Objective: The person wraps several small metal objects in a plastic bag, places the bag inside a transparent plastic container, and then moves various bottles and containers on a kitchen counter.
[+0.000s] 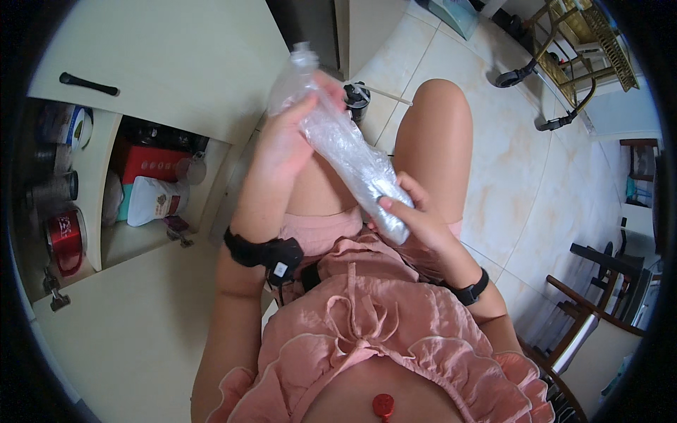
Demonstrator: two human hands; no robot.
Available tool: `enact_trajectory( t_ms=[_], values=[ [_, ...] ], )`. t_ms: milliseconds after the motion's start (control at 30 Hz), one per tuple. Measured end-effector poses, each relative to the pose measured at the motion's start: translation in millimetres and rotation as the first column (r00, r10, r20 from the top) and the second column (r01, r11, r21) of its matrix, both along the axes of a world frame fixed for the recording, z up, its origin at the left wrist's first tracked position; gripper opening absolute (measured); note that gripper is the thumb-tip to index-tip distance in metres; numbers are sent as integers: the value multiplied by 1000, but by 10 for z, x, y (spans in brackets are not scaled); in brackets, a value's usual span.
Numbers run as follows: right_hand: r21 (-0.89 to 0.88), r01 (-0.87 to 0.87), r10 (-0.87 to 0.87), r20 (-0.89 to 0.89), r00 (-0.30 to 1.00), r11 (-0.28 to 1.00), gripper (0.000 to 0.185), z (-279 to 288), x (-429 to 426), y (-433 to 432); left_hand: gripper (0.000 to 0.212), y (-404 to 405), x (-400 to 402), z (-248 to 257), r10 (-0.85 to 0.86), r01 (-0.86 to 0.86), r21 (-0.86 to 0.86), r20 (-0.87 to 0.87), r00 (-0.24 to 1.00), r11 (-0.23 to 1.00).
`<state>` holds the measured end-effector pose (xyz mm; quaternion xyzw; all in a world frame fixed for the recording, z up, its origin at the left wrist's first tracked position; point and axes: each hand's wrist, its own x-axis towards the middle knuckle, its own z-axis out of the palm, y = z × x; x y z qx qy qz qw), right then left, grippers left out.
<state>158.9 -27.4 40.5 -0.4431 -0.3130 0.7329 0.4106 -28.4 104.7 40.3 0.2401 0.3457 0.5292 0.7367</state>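
A long bundle of crinkled clear plastic [349,158] slants across the space above my knees. At its upper left end is what looks like a clear plastic bottle [301,74], blurred, its neck pointing away from me. My left hand [296,124] is wrapped around the part where bottle and bundle meet. My right hand [415,211] pinches the bundle's lower right end, thumb on top and fingers beyond it. What lies inside the plastic cannot be made out.
At left, a cabinet [108,185] stands open with a red box [153,164], a white pouch [151,201] and a red tin [66,240]. A black-lidded cup with a straw [358,100] stands on the tiled floor [497,174]. A wheeled trolley [571,58] is at upper right.
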Motion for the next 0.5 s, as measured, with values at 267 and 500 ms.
enact_trajectory(
  t_ms=[267,500],
  values=[
    [162,-389,271,483,832,907,25,468,637,426,52,142,-683,965,2,206,538,-360,933,818],
    [-43,-931,648,730,219,363,47,1034,574,1213,61,-79,368,837,-795,969,-117,-598,105,216]
  ],
)
